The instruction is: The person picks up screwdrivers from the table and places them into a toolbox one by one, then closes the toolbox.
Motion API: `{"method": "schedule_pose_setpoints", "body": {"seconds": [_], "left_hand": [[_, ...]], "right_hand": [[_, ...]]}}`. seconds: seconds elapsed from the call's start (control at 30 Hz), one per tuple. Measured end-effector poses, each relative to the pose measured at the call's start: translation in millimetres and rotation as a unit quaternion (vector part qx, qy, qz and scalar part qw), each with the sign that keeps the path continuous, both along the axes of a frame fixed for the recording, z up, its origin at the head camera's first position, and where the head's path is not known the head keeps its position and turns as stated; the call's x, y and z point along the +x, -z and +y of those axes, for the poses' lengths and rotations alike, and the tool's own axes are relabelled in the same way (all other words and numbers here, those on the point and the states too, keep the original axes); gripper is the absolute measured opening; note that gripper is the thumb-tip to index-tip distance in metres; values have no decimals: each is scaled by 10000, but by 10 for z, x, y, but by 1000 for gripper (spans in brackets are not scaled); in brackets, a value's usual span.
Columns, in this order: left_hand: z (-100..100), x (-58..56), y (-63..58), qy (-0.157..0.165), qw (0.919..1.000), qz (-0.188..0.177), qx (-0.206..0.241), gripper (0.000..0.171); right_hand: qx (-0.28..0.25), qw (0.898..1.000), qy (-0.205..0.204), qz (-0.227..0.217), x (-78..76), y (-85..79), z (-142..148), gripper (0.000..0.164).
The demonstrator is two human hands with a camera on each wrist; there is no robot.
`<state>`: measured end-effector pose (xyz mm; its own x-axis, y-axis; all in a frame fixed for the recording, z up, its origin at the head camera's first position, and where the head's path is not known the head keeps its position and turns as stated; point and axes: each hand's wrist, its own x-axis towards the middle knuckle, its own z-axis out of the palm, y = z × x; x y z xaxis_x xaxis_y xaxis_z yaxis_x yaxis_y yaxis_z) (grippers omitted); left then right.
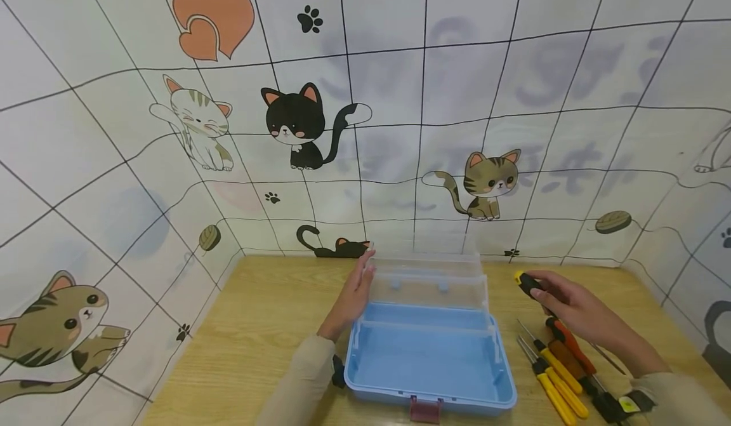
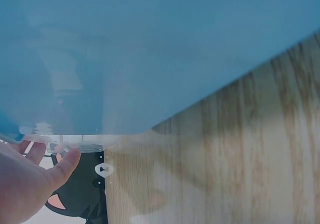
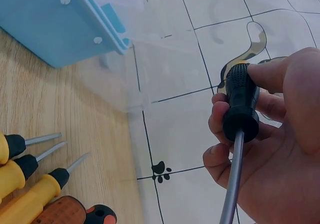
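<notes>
A light blue plastic toolbox point(image 1: 425, 356) stands on the table with its clear lid point(image 1: 428, 289) raised, and nothing lies inside. At the lid's left edge, my left hand point(image 1: 353, 296) pinches the clear plastic between thumb and fingers; the left wrist view shows this hand point(image 2: 35, 176) below the blue side of the box. To the right of the box, my right hand point(image 1: 582, 308) grips a screwdriver point(image 3: 242, 102) by its black handle with a yellow end. Its metal shaft points back toward the wrist. This hand is above the table, apart from the box.
Several screwdrivers lie right of the box, under my right forearm: yellow-handled screwdrivers point(image 1: 554, 391), an orange-brown handle point(image 1: 571, 357) and a red-and-black handle point(image 1: 562, 337). A purplish latch point(image 1: 425, 409) hangs at the box front. A cat-printed sheet point(image 1: 388, 146) borders the wooden table point(image 1: 257, 324).
</notes>
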<state>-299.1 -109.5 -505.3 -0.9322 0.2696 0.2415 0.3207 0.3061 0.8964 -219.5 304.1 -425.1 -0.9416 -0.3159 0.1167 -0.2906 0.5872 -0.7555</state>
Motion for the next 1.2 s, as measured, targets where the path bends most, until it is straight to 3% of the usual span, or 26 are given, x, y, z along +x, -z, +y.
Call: {"method": "schedule_pose_setpoints", "body": {"seconds": [0.23, 0.47, 0.77, 0.93, 1.2], "left_hand": [[12, 11, -19, -15, 10000, 66, -15, 46], [22, 132, -231, 103, 9999, -28, 52, 45], [4, 44, -40, -103, 9999, -63, -69, 47], [-1, 46, -33, -176, 9995, -269, 3, 45], [-3, 36, -40, -167, 9996, -229, -62, 49]], "right_hand": [[-82, 9999, -138, -36, 20, -54, -96, 43], [-8, 9997, -212, -80, 5, -100, -192, 43], [-186, 9982, -483, -288, 37, -117, -288, 44], [-105, 9985, -515, -168, 40, -129, -332, 42], [-95, 9976, -669, -161, 41, -158, -443, 40]]}}
